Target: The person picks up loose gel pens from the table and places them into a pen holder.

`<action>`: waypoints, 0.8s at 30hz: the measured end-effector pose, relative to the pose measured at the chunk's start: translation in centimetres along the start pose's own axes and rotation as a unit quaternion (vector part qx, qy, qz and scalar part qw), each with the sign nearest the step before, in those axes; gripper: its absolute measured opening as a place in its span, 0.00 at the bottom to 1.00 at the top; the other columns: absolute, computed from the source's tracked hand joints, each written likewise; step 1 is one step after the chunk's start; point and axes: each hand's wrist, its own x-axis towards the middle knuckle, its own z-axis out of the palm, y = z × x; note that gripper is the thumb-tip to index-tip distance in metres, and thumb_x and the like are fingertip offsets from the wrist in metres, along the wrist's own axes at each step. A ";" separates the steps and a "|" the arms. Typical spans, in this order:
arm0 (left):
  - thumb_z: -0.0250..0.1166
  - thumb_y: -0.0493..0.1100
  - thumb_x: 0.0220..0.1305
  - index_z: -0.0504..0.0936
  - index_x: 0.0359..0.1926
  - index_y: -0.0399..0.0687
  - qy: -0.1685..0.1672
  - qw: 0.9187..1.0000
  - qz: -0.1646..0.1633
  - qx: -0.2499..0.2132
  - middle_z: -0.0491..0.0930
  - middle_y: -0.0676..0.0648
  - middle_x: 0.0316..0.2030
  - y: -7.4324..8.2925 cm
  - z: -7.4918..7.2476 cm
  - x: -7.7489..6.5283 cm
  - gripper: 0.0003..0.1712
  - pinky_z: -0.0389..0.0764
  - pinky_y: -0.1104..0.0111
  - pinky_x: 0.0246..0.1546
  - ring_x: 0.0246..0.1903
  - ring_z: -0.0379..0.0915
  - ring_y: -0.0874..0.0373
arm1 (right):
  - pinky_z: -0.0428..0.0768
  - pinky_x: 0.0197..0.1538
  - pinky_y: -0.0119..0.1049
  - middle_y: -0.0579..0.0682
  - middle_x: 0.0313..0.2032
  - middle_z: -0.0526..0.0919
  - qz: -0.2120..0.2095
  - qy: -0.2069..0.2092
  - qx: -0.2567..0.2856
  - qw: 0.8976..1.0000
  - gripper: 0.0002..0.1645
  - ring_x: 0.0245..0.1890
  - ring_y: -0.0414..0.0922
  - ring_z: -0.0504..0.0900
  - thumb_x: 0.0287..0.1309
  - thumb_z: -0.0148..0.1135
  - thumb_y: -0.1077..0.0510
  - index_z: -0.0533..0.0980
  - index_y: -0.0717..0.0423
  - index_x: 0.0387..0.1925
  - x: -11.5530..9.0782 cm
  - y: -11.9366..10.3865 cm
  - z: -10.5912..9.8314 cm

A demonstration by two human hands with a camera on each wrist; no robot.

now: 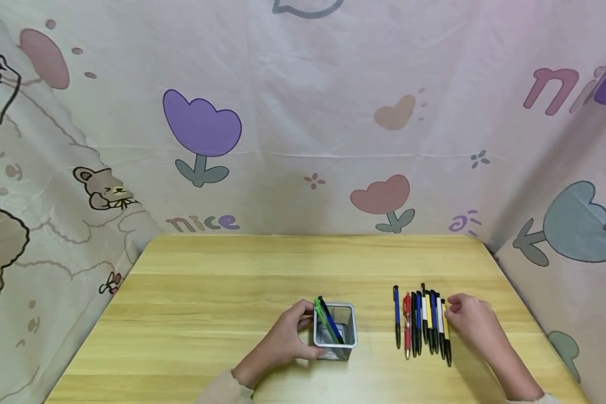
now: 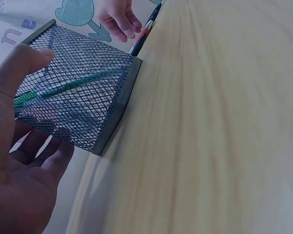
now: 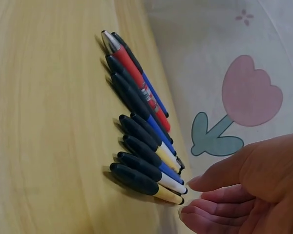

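A silver wire-mesh pen holder point(image 1: 335, 353) stands on the table, with a green pen point(image 1: 325, 320) and a blue-and-black pen point(image 1: 331, 321) leaning inside it. My left hand point(image 1: 286, 335) grips the holder from its left side; in the left wrist view, the thumb and fingers point(image 2: 56, 161) lie against opposite sides of the mesh. To the right, several pens lie side by side. My right hand point(image 1: 472, 318) is at the row's right end, fingertips right by the end of a yellow-and-black pen point(image 3: 168, 194). Thumb and fingers are apart, nothing gripped between them.
At the row's left end lie a blue-and-black pen point(image 1: 396, 317) and a red pen point(image 1: 407, 331). More blue, white and yellow pens with black grips sit between these and my right hand. A printed cloth point(image 1: 303, 112) surrounds the wooden table point(image 1: 207, 292) at the back and sides.
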 end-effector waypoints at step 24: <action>0.82 0.33 0.44 0.73 0.60 0.43 0.004 1.000 -0.005 0.002 0.76 0.42 0.62 0.3 0.1 -0.3 0.41 0.77 0.71 0.70 0.66 0.77 0.44 | 0.63 0.22 0.33 0.44 0.15 0.61 0.035 -0.044 -0.037 0.998 0.18 0.19 0.43 0.64 0.46 0.61 0.64 0.61 0.48 0.15 1.0 -0.1 0.6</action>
